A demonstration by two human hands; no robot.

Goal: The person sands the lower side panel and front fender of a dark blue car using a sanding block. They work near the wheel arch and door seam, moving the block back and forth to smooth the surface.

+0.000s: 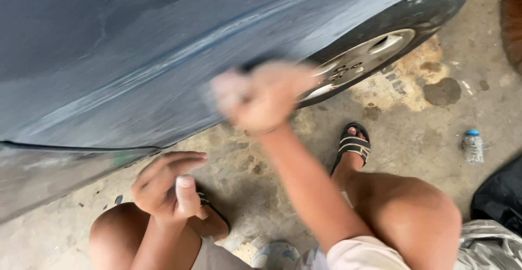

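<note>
The right hand (pixel 261 99), motion-blurred, is seen closed into a fist against the dull blue car panel (pixel 136 58); whether anything is gripped cannot be told. The left hand (pixel 168 186), loosely curled and empty, is held below the panel. A wheel (pixel 375 52) lies beyond the right hand.

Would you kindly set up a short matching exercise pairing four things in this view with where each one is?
Things:
1. right hand
2. left hand
3. plastic bottle
4. car wheel

Places:
A. standing on the concrete floor at the right
B. raised against the blue car panel, blurred
C. upper right, under the car body
D. low, above the left knee, off the panel

Pairs: 1-B, 2-D, 3-A, 4-C
</note>
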